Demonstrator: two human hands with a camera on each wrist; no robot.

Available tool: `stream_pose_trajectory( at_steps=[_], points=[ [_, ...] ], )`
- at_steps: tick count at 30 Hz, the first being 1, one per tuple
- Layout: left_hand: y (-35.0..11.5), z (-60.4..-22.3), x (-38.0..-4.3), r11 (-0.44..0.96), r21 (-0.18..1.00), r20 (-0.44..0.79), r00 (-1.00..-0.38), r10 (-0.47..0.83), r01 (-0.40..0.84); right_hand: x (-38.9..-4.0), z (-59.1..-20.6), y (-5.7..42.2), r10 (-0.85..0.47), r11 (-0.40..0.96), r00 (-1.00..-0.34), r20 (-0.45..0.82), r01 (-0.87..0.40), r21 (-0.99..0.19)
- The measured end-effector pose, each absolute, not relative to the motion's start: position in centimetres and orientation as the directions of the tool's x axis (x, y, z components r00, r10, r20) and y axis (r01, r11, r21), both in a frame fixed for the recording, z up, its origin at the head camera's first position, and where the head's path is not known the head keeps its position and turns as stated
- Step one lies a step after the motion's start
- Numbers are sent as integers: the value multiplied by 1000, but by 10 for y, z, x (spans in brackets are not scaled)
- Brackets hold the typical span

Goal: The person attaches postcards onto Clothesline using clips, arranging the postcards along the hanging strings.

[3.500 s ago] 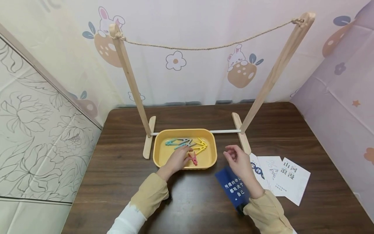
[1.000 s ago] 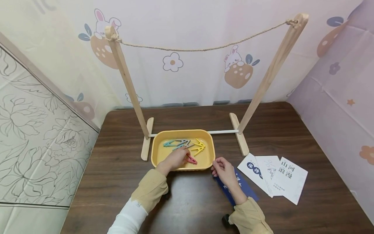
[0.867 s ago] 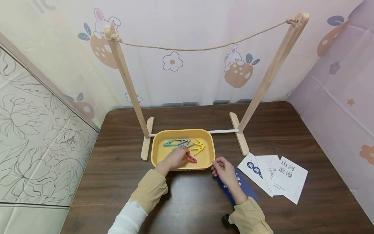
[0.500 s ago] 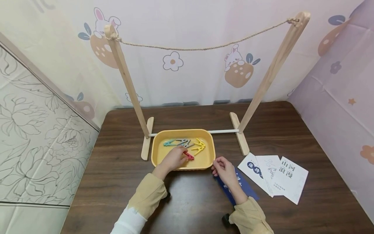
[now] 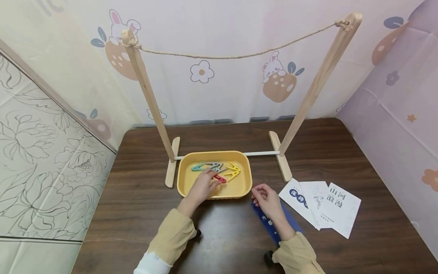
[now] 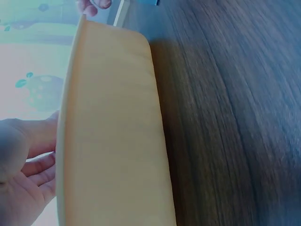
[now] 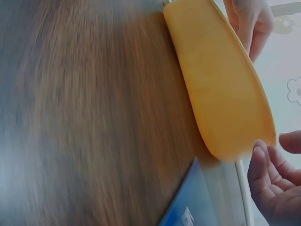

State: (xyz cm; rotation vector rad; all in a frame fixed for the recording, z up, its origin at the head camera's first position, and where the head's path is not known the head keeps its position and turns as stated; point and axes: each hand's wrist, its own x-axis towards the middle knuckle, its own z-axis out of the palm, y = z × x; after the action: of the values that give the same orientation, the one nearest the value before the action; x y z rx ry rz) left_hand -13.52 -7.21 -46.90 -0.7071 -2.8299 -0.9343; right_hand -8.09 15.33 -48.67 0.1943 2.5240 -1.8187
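In the head view, my left hand (image 5: 201, 186) pinches a red clothespin (image 5: 220, 179) inside the yellow tray (image 5: 243, 187). The fingers partly cover that clothespin. Beside it in the tray lie yellow clothespins (image 5: 234, 171) and several grey and teal ones (image 5: 199, 167). My right hand (image 5: 268, 201) hovers off the tray's near right corner, fingers loosely curled and holding nothing. Beneath it a dark blue card (image 5: 268, 225) with white writing lies on the table, partly covered by the hand and wrist. In the left wrist view, the tray's wall (image 6: 113, 122) hides the left fingertips.
A wooden stand with a left post (image 5: 150, 95) and a right post (image 5: 315, 91) rises behind the tray. A rope (image 5: 236, 57) sags between the post tops, and a white rod (image 5: 261, 153) joins the feet. White cards (image 5: 342, 213) lie overlapping on the right of the table.
Over the last second my left hand has shifted the red clothespin slightly back and left within the tray. My right hand has drawn a little away from the tray's corner.
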Motion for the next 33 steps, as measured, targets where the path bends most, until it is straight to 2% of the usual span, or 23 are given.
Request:
stream_pose_trajectory(
  at_steps=[5, 13, 26, 33],
  points=[
    [-71, -464, -129, 707, 546, 273, -893, 358, 450, -76, -484, 169, 109, 456, -993, -37, 83, -886],
    [-69, -458, -120, 677, 557, 375, -873, 312, 481, -66, -477, 190, 128, 707, -991, 38, 64, -704],
    [-72, -451, -110, 649, 557, 438, -847, 300, 518, -50, -472, 204, 94, 827, -984, -154, 164, -538],
    [-75, -449, -105, 655, 570, 424, -860, 283, 496, -48, -475, 206, 119, 850, -957, -263, 236, -471]
  ],
)
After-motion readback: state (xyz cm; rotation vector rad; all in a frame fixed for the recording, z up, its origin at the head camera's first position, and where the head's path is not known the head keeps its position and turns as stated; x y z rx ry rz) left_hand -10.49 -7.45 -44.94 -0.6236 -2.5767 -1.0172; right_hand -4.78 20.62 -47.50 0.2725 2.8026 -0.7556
